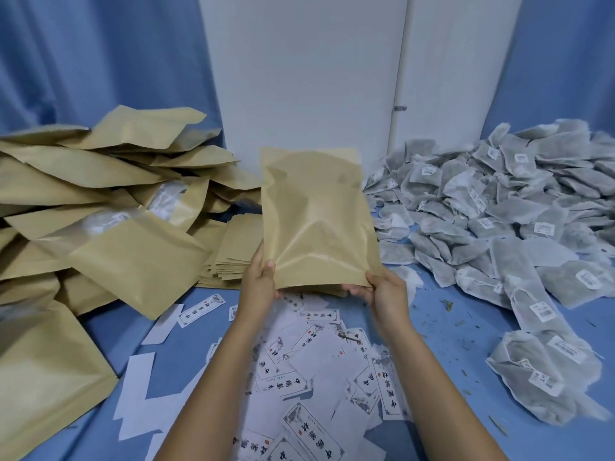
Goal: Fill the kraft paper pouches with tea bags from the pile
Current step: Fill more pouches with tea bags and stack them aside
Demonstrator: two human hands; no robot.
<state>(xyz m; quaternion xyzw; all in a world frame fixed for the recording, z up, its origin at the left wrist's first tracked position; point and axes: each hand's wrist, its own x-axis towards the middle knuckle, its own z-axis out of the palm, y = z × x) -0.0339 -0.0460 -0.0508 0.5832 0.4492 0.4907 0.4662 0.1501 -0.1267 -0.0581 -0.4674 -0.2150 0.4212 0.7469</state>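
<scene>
A kraft paper pouch (316,221) is held upright above the table, bulging and creased. My left hand (261,277) grips its lower left corner with the thumb on the front. My right hand (382,291) grips its lower right corner the same way. The pile of grey mesh tea bags (506,207) with white tags spreads over the right side of the table. A heap of filled kraft pouches (100,207) lies at the left. A flat stack of kraft pouches (233,254) sits just behind my left hand.
Printed paper labels (316,371) and white backing sheets are scattered on the blue tablecloth (459,331) under my forearms. Loose tea crumbs dot the cloth at right. A white wall panel and blue curtains close off the back.
</scene>
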